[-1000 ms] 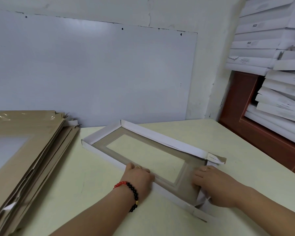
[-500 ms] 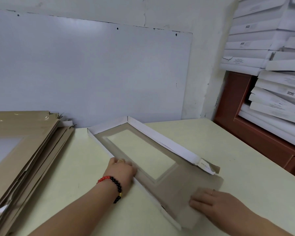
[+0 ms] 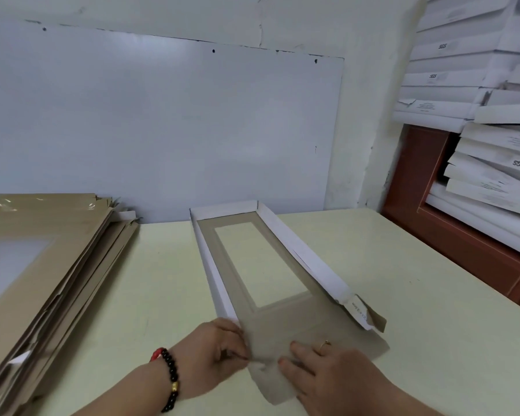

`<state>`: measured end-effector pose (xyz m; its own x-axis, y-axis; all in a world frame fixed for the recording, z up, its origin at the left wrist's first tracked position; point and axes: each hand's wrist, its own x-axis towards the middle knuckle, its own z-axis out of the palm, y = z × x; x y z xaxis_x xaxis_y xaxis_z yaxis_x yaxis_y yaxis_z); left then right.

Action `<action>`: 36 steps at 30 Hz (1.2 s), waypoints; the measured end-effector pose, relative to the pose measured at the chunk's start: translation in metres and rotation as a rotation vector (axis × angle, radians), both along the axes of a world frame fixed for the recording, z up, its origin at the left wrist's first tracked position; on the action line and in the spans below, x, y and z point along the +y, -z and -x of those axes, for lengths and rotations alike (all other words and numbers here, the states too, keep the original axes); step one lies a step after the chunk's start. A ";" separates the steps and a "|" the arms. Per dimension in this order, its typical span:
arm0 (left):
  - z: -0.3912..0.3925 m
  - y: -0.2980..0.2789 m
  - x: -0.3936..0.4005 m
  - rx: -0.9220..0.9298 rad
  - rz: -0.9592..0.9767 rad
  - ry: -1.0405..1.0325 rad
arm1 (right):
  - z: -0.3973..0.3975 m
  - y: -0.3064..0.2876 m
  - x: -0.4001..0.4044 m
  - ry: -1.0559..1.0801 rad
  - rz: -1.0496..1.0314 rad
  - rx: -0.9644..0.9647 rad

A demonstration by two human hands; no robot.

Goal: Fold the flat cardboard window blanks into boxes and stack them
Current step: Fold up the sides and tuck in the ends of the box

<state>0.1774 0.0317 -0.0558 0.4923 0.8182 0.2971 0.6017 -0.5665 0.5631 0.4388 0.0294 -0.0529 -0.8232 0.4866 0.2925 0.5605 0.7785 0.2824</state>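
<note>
A half-folded window box (image 3: 261, 265) lies on the pale desk (image 3: 403, 295), its long axis running from the hands at 6 o'clock toward the wall at 12 o'clock. Its left, right and far walls stand up white; the near end flap (image 3: 312, 337) lies flat and grey on the desk.

The left hand (image 3: 219, 352) sits at the box's near left corner, at 9 o'clock of the flap, its grip curled with fingertips pinching the flap's left edge. The right hand (image 3: 333, 373) lies on the flap with fingers straight, pressing it down; a ring shows on one finger. A bead bracelet (image 3: 170, 379) circles the left wrist.

At 9 o'clock of the box, well apart from it, a pile of flat brown blanks (image 3: 48, 274) rests on the desk. At 2 o'clock, stacked white boxes (image 3: 478, 94) rise beside a reddish-brown frame (image 3: 469, 235). A whiteboard (image 3: 162, 124) hangs on the wall at 12 o'clock.
</note>
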 end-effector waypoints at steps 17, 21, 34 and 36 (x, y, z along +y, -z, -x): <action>-0.043 0.009 0.008 0.549 -0.062 -0.448 | -0.002 -0.039 0.012 0.038 0.137 -0.041; -0.048 0.010 0.007 0.579 -0.059 -0.450 | -0.067 -0.071 0.057 0.221 0.015 -0.053; -0.053 0.017 0.002 0.561 -0.140 -0.495 | -0.076 -0.045 0.110 0.203 0.321 -0.384; -0.051 0.017 0.004 0.574 -0.167 -0.489 | -0.069 -0.043 0.109 0.243 0.315 -0.310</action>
<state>0.2285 0.0362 -0.0729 0.2005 0.9492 0.2426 0.9773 -0.2110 0.0177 0.5076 0.1382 -0.0101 -0.7001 0.7003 -0.1396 0.6633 0.7102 0.2361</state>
